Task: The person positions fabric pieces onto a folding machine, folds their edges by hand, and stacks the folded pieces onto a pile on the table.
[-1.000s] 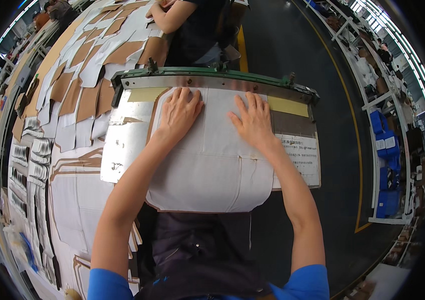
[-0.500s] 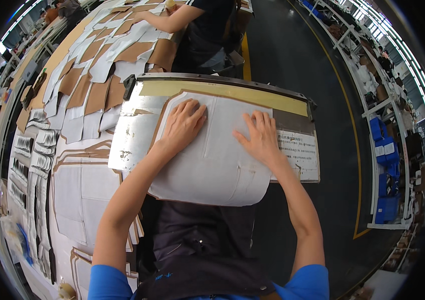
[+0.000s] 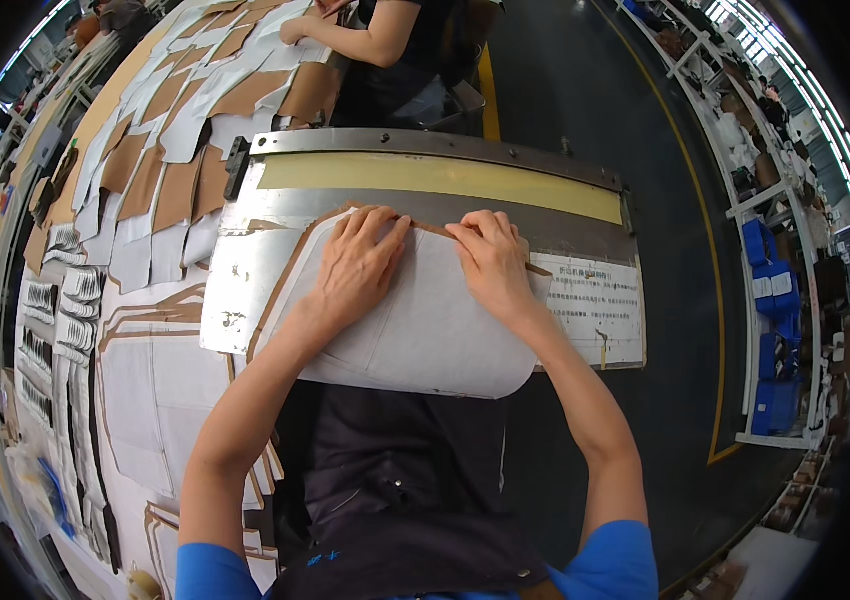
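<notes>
A large white cut piece with a brown edge (image 3: 415, 330) lies on a metal machine plate (image 3: 235, 285) in front of me. My left hand (image 3: 357, 265) rests flat on its upper left part, fingers spread toward the far edge. My right hand (image 3: 493, 260) lies flat beside it, fingertips at the piece's brown top edge. Both palms press down; neither grips anything. The near end of the piece hangs over the plate's front edge above my dark apron (image 3: 395, 470).
A yellowish strip (image 3: 445, 178) runs across the back of the plate, with a printed label (image 3: 595, 305) at right. Stacks of white and brown cut pieces (image 3: 145, 170) cover the long table at left. Another person (image 3: 385, 40) works beyond. Blue bins (image 3: 770, 290) stand right.
The view has drawn closer to the plate. Both hands have slid toward the far edge of the white piece and come nearer together; the piece now sits further back.
</notes>
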Available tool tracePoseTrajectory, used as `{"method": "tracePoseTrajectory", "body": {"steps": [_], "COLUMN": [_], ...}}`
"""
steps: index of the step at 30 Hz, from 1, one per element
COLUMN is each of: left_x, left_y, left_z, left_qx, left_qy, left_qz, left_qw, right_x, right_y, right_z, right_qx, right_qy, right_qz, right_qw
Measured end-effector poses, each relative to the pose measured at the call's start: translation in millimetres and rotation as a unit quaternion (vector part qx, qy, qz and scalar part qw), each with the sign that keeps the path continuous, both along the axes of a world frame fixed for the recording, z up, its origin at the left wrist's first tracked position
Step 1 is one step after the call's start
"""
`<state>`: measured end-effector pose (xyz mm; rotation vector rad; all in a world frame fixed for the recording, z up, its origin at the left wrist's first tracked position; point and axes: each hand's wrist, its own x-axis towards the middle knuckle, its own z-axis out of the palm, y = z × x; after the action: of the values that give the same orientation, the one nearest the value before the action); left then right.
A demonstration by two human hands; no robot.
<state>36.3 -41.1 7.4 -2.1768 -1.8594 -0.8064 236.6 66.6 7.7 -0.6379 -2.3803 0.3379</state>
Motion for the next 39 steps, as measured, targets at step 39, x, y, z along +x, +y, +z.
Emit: {"method": "tracePoseTrajectory", "body": {"steps": [39], "left_x": [-15], "left_y": [2], "left_z": [-9], "left_qx": [-0.011], "left_qy": [0.056], "left_qz": [0.15], "left_qw": [0.987], "right_x": [33], "right_y": [-6], "right_z": [-3], "right_qx": [0.05], "right_qy": [-0.018], "right_qz": [0.018], "right_qw": [0.998]}}
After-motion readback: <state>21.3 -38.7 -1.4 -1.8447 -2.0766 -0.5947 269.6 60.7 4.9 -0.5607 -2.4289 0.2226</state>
